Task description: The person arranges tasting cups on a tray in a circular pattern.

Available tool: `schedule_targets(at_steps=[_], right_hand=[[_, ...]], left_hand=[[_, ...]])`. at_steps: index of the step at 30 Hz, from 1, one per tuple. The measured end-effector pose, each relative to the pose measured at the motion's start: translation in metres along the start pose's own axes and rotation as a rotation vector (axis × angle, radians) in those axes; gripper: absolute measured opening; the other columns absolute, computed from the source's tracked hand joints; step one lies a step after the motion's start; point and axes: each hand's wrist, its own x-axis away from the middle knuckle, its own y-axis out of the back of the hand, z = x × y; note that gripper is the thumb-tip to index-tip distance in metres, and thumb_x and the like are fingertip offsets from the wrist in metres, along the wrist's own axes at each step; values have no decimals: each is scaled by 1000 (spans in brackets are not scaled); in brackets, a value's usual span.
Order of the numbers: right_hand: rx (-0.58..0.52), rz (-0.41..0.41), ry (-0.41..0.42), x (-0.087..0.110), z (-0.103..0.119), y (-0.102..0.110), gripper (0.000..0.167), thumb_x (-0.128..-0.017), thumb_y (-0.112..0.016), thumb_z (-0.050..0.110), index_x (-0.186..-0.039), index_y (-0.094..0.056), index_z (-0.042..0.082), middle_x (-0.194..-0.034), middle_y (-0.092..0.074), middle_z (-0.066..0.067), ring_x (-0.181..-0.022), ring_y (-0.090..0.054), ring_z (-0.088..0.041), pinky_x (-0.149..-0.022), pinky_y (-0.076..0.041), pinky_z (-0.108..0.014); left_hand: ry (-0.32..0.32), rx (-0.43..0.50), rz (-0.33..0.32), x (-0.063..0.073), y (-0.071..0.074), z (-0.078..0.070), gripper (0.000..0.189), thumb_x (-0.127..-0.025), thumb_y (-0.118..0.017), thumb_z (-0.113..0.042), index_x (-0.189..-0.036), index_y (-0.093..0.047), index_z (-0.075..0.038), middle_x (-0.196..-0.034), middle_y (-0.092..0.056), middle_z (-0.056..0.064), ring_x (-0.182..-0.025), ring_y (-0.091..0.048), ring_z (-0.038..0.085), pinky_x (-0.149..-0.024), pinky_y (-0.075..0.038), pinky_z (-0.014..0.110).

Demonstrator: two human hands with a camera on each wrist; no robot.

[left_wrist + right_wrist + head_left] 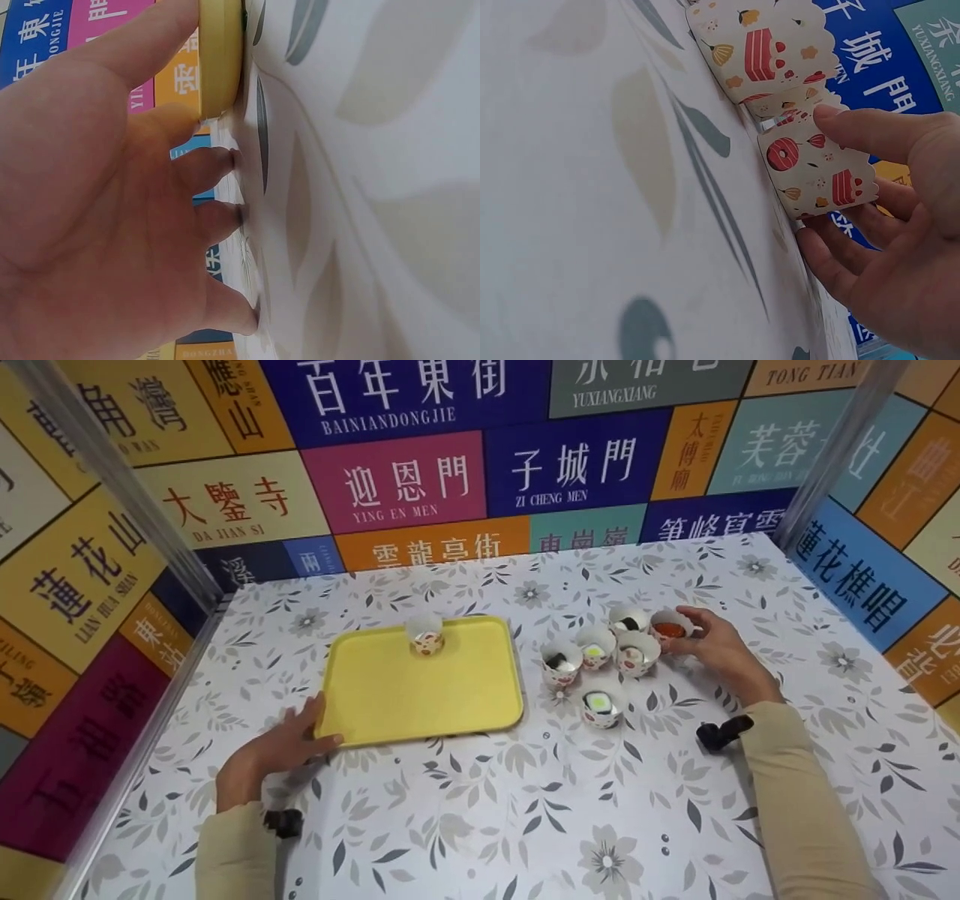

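Note:
My right hand (716,649) grips a small paper baking cup (817,169), thumb on one side and fingers on the other. It has a scalloped rim and printed cakes and donuts, and orange-red contents show inside it. Several matching cups stand close by on its left, one of them a cup (636,666) right beside it. My left hand (289,739) holds the near left corner of a yellow tray (420,697) between thumb and forefinger. Its other fingertips rest on the table in the left wrist view. Another cup (426,641) sits at the tray's far edge.
The front cup (602,718) holds a piece like a sushi roll, dark-rimmed with a yellow-green centre. A floral-patterned cloth (465,817) covers the table. Coloured panels with lettering (405,484) wall the back and both sides.

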Motion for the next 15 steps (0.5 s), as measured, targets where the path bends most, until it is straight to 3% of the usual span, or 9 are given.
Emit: schedule_targets(at_steps=[9,15], right_hand=[[37,-89,-4,-2,1,-2,96,-86,-79,38,-161,-23,15,-166,-25,-15,-144,-33,-35,-116,-31,-46],[49,-131,8,-6,2,-6,89,-90,-75,38,-160,-25,12,-164,-26,-19,-139,-37,-34,-104,-36,-34]], left_hand=[[25,5,1,0,-1,-1,100,-92,-59,-62,-162,5,-30,-168,16,17,-153,20,43,-118,6,72],[-29,23,8,2,0,-2,103,-94,-60,-57,-162,8,-18,-166,16,22,-151,22,47,-117,6,73]])
